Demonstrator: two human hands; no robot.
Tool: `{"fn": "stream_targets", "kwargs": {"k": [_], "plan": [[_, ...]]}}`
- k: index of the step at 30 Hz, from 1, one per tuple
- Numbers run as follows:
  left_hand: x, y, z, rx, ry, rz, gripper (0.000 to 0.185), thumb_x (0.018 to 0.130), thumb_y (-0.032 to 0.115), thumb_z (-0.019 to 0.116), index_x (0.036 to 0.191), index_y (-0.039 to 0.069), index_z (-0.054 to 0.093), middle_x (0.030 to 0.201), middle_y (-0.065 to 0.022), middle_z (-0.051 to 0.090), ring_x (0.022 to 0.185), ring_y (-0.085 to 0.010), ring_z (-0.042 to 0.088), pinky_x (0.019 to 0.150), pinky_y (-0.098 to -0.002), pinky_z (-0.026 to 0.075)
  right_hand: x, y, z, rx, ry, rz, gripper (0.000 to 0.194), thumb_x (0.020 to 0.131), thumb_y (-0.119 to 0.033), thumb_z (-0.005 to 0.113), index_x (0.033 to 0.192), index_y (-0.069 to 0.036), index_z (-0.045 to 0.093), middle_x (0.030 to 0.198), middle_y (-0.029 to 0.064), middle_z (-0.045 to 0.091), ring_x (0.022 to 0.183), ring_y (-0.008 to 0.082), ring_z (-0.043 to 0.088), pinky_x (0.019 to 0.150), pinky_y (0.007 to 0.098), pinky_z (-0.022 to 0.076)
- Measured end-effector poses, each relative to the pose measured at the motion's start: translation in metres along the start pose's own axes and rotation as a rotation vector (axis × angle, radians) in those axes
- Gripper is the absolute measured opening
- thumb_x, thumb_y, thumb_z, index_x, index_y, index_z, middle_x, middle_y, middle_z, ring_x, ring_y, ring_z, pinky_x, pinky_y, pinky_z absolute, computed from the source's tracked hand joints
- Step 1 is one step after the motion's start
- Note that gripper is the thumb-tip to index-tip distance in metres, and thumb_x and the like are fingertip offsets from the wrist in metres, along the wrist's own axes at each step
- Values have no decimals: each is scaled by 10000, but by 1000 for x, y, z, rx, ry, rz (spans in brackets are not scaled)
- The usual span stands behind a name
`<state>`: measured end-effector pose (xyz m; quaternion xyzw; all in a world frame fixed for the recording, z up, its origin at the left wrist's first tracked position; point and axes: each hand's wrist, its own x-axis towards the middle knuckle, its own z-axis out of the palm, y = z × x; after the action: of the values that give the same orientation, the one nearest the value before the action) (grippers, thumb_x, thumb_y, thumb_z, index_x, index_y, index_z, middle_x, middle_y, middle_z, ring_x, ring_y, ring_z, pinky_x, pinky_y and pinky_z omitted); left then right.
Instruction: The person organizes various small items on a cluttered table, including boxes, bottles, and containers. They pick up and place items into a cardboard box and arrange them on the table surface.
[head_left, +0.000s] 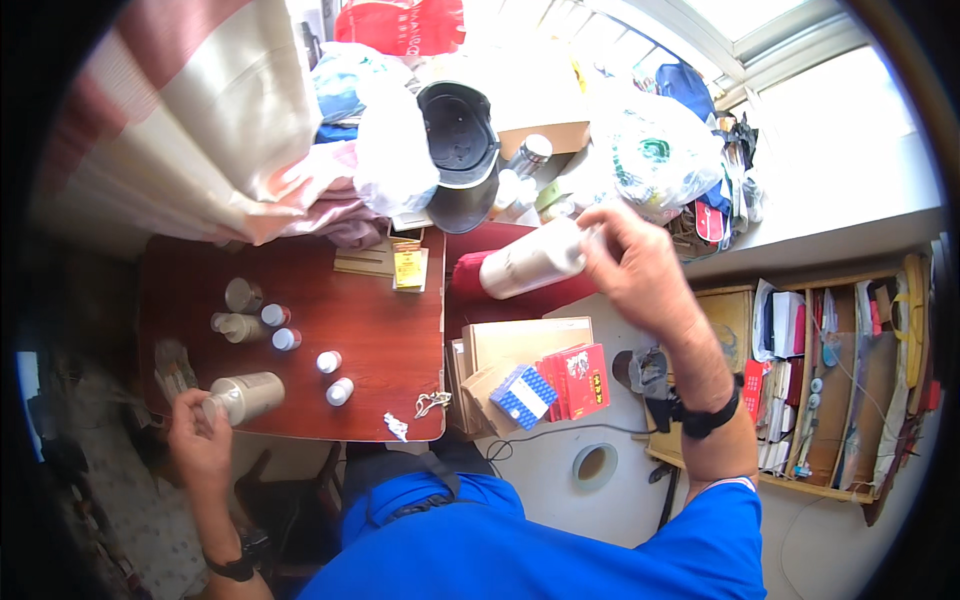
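My left hand (201, 435) grips the pump top of a beige pump bottle (255, 397) near the left front edge of the reddish wooden table (375, 322). Up at the right, beyond the table's right edge, my right hand (637, 262) holds a whitish bottle (529, 259) by its top; it is tilted and somewhat blurred. Behind the left bottle stand another pump bottle (244, 328), a jar with a round lid (244, 295) and several small white-capped bottles (286, 339). A clear plastic package (174, 367) lies at the table's left edge.
Cardboard boxes (517, 337), red boxes (585, 379) and a blue box (523, 396) are stacked right of the table. A black cap-like item (459, 135), bags (652, 150) and a metal-lidded flask (531, 152) stand behind. A cord (577, 429) crosses the floor near a round bin (595, 465).
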<state>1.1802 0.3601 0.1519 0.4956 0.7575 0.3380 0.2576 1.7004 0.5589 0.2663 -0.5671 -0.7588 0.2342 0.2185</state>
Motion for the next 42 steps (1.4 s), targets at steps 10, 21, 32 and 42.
{"fn": "stream_targets", "kwargs": {"k": [10, 21, 32, 42], "plan": [[-50, 131, 108, 46, -41, 62, 263, 890, -32, 747, 1123, 51, 658, 820, 35, 555, 698, -49, 492, 620, -235, 428, 85, 186, -96, -202, 259, 64, 303, 947, -182, 704, 1219, -50, 717, 725, 69, 619, 680, 184, 606, 671, 376, 509], [-66, 152, 146, 74, -24, -39, 271, 884, -30, 750, 1124, 31, 640, 900, -16, 616, 736, -67, 543, 658, -245, 465, 182, 295, -46, -338, 208, 66, 329, 948, -309, 664, 1184, -86, 720, 986, 203, 769, 950, 368, 753, 900, 460, 575], [-83, 146, 160, 169, 90, -55, 181, 950, 24, 736, 1102, 48, 642, 813, 75, 508, 699, -17, 423, 608, -210, 350, 220, 327, 24, -302, 131, 100, 333, 939, -239, 692, 1232, -80, 695, 1120, 234, 770, 1099, 422, 736, 995, 490, 570], [-86, 146, 170, 98, 95, -138, 182, 952, 14, 741, 1101, 42, 641, 821, 77, 521, 704, -13, 426, 612, -202, 347, 226, 345, 70, -303, 3, 225, 353, 955, -246, 696, 1272, -95, 662, 1173, 236, 764, 1139, 429, 727, 1023, 502, 562]]}}
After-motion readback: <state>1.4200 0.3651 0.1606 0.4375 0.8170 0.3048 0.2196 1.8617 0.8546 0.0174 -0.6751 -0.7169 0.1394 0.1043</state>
